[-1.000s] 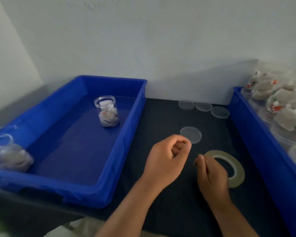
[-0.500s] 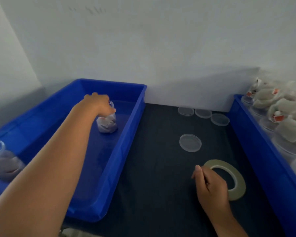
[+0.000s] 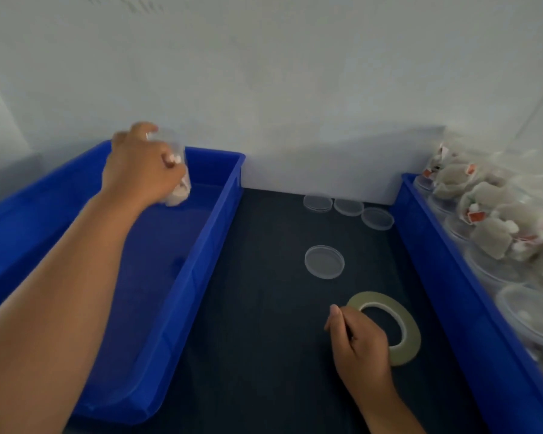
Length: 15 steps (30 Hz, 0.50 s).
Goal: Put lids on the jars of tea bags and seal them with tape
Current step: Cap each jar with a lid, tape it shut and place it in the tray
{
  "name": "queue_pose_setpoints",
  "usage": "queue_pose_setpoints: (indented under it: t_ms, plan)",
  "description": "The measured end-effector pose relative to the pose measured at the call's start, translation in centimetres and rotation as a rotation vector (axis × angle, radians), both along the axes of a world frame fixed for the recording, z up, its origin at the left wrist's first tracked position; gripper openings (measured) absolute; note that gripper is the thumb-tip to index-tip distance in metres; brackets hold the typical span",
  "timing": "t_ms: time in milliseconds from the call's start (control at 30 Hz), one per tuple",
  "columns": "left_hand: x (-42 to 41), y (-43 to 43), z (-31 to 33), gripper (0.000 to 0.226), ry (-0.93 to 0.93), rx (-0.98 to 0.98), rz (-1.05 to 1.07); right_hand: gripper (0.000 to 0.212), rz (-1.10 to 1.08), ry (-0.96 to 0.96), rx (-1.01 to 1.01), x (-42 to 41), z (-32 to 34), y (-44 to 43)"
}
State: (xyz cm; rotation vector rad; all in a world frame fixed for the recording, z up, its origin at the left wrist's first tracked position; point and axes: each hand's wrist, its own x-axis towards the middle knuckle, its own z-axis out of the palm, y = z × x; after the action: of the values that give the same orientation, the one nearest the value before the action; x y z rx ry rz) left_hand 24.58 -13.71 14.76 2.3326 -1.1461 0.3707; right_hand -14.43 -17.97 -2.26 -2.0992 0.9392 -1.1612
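Left hand (image 3: 138, 170) gripped jar (image 3: 179, 183) over bin (image 3: 201, 245); right hand (image 3: 361, 343) curled against tape (image 3: 410, 333) on counter (image 3: 264, 308), can't tell if gripping.

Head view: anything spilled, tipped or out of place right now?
Nothing stands out. The left hand grips a jar over the left bin; the loose lids and the tape roll lie flat on the mat; the right hand rests by the roll.
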Motion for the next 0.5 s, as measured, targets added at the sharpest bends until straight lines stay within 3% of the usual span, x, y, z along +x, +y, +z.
queue_pose_setpoints:
  t_ms: [67, 233, 333, 500]
  plan:
    - [-1.9, 0.5, 2.6, 0.021, -0.115, -0.191, -0.119, 0.045, -0.002, -0.001, -0.002, -0.1, 0.1, 0.1]
    - [-9.4, 1.5, 6.5, 0.047, -0.117, -0.382, -0.446, 0.04, -0.024, 0.004, 0.003, -0.1, 0.0, 0.0]
    - [-14.7, 1.7, 4.3, 0.047, -0.02, -0.303, -0.611, 0.039, -0.064, -0.013, -0.001, -0.6, 0.2, -0.2]
    - [-20.6, 1.9, -3.9, 0.04, 0.031, -0.12, -0.663, 0.04, -0.191, -0.194, 0.116, -2.1, 0.6, -1.1]
